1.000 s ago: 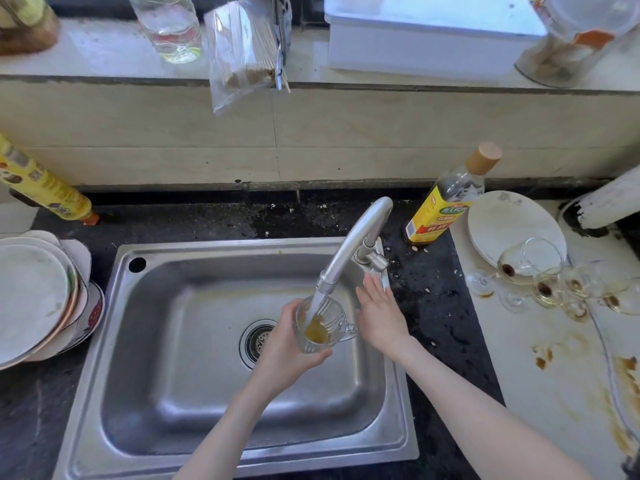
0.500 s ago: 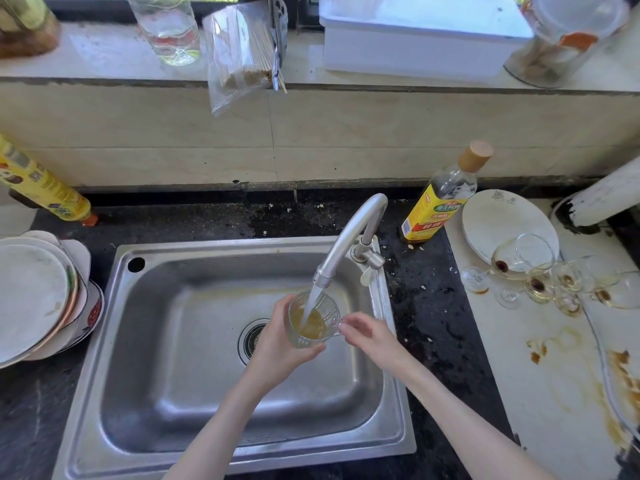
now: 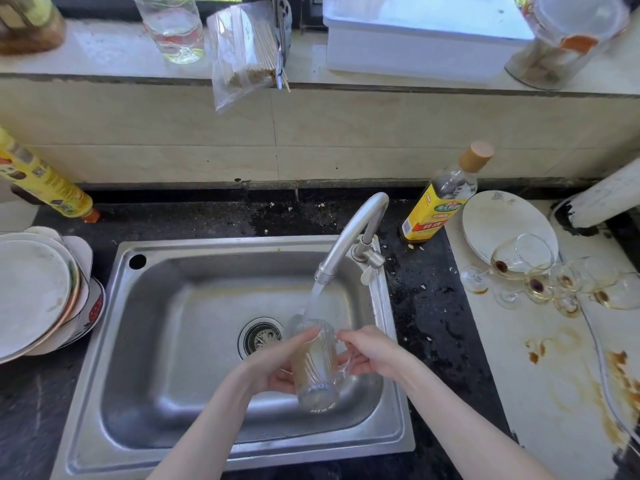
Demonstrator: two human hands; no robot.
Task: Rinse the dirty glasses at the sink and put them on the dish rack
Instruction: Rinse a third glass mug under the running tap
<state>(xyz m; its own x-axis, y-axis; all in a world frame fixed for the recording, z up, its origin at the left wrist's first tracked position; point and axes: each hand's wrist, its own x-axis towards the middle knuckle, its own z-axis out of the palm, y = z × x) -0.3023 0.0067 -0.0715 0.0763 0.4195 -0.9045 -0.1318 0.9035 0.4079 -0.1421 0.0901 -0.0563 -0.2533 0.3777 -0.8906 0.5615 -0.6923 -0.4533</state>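
You're at a dark speckled worktop (image 3: 426, 306) under a pale tiled wall, with a stone sill (image 3: 104, 57) above carrying a clear jar (image 3: 171, 27), a bag of skewers (image 3: 244, 53) and a white box (image 3: 415, 39). Far left, a yellow bottle (image 3: 41, 181) leans in, its label too small to read, and below it a stack of plates (image 3: 34, 292) sits at the edge of the steel sink (image 3: 166, 341). Water runs from the tap (image 3: 353, 237), angled out over the basin. Right under the stream you've got the glass mug (image 3: 317, 365), tipped away from you with its base towards you, above the basin near the drain (image 3: 261, 337). Your left hand (image 3: 273, 365) wraps the mug's body, fingers curled round the far side. Your right hand (image 3: 370, 351) grips the handle side, fingers curled round it. Moving right, a bottle with a cork-coloured cap (image 3: 441, 199) stands behind the tap, with a yellow label bearing Chinese characters that can't be made out clearly. Beyond it, on the stained pale surface (image 3: 519, 375), a white plate (image 3: 495, 220) lies flat, and the dirty wine glasses (image 3: 540, 275) lie clustered on their sides, dark dregs in the bowls.
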